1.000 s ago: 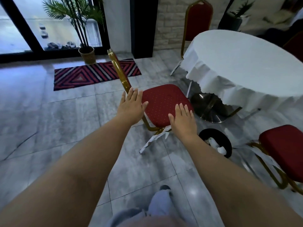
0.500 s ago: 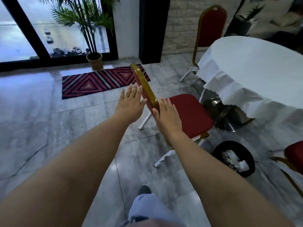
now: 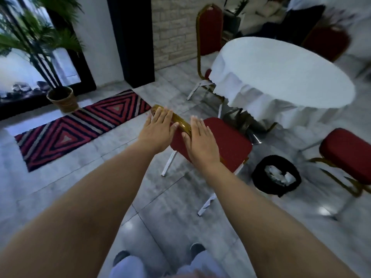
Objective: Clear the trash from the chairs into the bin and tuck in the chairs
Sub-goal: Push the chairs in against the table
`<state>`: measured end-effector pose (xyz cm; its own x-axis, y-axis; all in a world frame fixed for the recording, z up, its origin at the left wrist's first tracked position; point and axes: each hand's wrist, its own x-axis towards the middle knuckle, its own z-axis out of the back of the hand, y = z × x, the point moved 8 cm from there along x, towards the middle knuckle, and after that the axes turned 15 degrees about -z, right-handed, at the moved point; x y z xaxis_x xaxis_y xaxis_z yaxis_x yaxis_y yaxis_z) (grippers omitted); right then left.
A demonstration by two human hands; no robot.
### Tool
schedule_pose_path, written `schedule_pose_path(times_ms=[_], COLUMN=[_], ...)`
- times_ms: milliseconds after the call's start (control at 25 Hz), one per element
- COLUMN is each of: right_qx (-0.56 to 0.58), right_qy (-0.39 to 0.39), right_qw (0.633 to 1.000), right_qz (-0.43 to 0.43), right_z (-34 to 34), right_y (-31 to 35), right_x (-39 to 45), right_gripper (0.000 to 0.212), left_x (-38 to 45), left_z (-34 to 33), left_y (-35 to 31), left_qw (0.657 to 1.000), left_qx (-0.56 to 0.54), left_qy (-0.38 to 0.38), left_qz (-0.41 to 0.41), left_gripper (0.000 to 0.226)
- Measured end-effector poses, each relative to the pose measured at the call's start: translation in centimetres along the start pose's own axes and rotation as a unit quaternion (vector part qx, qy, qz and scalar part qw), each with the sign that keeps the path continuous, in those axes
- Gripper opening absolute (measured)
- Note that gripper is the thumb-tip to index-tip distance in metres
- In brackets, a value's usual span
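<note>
Both hands lie flat with fingers straight, the left hand [image 3: 158,127] and right hand [image 3: 198,137] at the gold metal top rail of the red-cushioned banquet chair [image 3: 226,143], which stands pulled out beside the round white-clothed table [image 3: 281,77]. The rigid frame looks fairly light; gripping that rail should slide it over the smooth, possibly slippery tiles.

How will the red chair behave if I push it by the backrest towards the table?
The red chair probably slides readily: thin legs on glossy tile floor. Both hands sit high on the backrest, so it might tip forward. Its metal frame looks stiff.
</note>
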<state>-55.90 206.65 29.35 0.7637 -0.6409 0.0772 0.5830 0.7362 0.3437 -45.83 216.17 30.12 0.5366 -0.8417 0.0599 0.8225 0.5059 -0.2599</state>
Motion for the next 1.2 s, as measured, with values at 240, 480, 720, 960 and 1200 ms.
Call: schedule_pose_path(times_ms=[240, 480, 720, 960, 1200], right_qx=[-0.036, -0.021, -0.023, -0.027, -0.03], right_qy=[-0.063, -0.076, -0.088, -0.098, -0.11], right_qw=[0.989, 0.972, 0.968, 0.967, 0.966], right_qz=[-0.13, -0.223, -0.233, -0.234, -0.232], right_z=[0.0, -0.4, -0.2, 0.2, 1.2], right_y=[0.4, -0.1, -0.5, -2.5, -5.8], right_x=[0.0, -0.6, -0.1, 2.7, 7.9], right_gripper=[0.068, 0.075, 0.076, 0.076, 0.078], left_x=[2.6, 4.7, 5.8, 9.3, 15.6], left_z=[-0.2, -0.7, -1.0, -1.8, -2.6], left_y=[3.0, 3.1, 3.0, 2.2, 0.6], left_qw=[0.991, 0.978, 0.97, 0.968, 0.968], left_qx=[-0.042, -0.055, -0.068, -0.073, -0.076], left_qy=[0.048, 0.048, 0.04, 0.037, 0.029], left_qz=[-0.12, -0.194, -0.232, -0.239, -0.236], left_gripper=[0.068, 0.075, 0.078, 0.079, 0.078])
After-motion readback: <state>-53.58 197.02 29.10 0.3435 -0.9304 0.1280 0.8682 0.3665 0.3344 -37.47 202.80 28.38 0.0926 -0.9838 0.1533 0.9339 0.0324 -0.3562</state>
